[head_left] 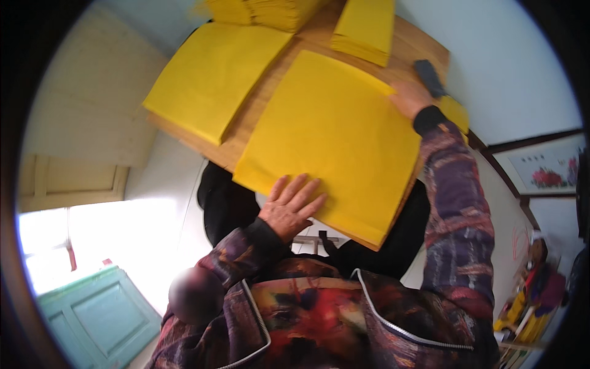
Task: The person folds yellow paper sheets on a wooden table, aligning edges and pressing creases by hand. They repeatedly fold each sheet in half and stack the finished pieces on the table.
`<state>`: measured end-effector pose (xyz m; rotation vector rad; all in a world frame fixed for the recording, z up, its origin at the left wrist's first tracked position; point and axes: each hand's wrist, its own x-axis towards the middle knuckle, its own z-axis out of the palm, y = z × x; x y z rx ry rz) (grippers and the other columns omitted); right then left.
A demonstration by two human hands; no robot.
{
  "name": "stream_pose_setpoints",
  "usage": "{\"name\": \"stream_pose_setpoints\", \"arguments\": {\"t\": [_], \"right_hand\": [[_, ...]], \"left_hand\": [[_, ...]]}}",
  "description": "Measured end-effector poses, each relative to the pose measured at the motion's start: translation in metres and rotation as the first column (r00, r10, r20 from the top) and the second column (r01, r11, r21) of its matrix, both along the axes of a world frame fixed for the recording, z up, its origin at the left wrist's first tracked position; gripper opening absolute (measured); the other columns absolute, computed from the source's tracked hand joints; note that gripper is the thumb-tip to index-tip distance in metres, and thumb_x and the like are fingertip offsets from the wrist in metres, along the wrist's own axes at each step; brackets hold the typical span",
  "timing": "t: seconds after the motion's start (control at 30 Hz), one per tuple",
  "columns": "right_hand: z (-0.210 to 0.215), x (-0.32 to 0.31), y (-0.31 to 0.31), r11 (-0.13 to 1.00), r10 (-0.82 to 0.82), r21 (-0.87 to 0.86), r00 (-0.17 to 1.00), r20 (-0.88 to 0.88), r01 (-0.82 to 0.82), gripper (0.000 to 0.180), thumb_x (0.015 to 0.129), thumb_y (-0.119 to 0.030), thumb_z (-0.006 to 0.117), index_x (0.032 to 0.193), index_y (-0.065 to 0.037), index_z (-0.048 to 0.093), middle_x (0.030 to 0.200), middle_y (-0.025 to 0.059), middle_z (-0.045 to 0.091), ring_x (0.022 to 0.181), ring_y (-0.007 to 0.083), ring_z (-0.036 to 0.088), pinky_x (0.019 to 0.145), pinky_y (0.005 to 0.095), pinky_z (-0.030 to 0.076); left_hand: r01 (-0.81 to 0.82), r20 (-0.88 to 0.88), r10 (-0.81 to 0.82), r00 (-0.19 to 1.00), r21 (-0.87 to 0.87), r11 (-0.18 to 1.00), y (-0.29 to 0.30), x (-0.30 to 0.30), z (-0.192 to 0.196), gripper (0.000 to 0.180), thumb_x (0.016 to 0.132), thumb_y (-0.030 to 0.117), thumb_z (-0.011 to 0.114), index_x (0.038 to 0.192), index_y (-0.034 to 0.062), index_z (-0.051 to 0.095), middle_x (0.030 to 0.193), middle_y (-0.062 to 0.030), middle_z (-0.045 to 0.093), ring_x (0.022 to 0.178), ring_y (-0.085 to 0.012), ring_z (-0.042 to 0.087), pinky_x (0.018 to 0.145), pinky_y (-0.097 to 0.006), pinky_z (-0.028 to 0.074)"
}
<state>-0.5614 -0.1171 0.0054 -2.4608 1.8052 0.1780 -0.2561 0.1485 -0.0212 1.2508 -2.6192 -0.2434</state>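
Note:
A large yellow sheet stack [329,141], apparently paper, lies at an angle on the wooden table and overhangs its near edge above my lap. My left hand [291,206] rests on its near edge, fingers spread flat on top. At its far right edge, my right hand [410,99] is closed on the border, fingers close together and slightly blurred. To the left lies another yellow stack [218,77], flat and squared. Just beyond my right hand is a dark grey block-like object [429,77], its kind unclear.
Folded yellow bundles [267,12] sit at the table's far side, with a narrower yellow stack [365,31] to their right. Part of a yellow item [453,112] shows beside my right wrist. The wooden tabletop [258,101] shows between stacks. A framed picture [544,163] stands at right.

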Motion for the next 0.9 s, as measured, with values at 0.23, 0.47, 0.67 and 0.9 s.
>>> {"name": "stream_pose_setpoints", "arguments": {"t": [0.23,0.47,0.67,0.9], "right_hand": [[-0.005,-0.009,-0.001,0.999,0.018,-0.043,0.984,0.179,-0.010,0.031,0.083,-0.023,0.065,0.102,0.000,0.061,0.102,0.0230,0.063,0.098,0.0404,0.058,0.083,0.0457,0.046],[-0.008,-0.019,-0.008,0.999,-0.036,-0.008,0.950,0.311,0.041,0.034,0.071,-0.030,0.077,0.090,-0.006,0.061,0.089,0.0159,0.064,0.086,0.0313,0.061,0.076,0.0409,0.048],[0.015,0.000,0.014,0.905,-0.423,0.025,0.897,0.126,0.424,0.054,0.074,-0.044,0.076,0.109,-0.008,0.058,0.121,0.0136,0.053,0.116,0.0363,0.047,0.094,0.0471,0.043],[0.030,0.009,0.035,0.862,-0.506,0.070,0.842,0.187,0.502,0.064,0.077,-0.044,0.073,0.127,-0.008,0.054,0.137,0.0092,0.044,0.127,0.0314,0.040,0.103,0.0451,0.040]], "left_hand": [[-0.012,-0.063,0.000,0.998,-0.193,0.981,-0.001,-0.002,-0.019,0.070,0.071,0.031,0.071,0.136,0.0221,0.047,0.146,-0.0063,0.040,0.135,-0.0289,0.036,0.109,-0.052,0.028],[-0.029,-0.115,0.004,0.993,-0.218,0.976,0.000,-0.002,-0.016,0.060,0.070,0.029,0.072,0.126,0.0180,0.054,0.138,-0.0084,0.049,0.124,-0.0310,0.049,0.104,-0.051,0.035],[-0.016,-0.073,-0.003,0.997,-0.260,0.965,-0.003,-0.004,-0.011,0.061,0.069,0.028,0.073,0.127,0.0207,0.054,0.137,-0.0073,0.049,0.128,-0.0304,0.043,0.107,-0.052,0.029],[0.006,-0.009,-0.006,1.000,-0.012,1.000,0.000,0.002,-0.004,0.064,0.076,0.033,0.071,0.135,0.0197,0.048,0.144,-0.0072,0.043,0.135,-0.0304,0.035,0.111,-0.053,0.025]]}}
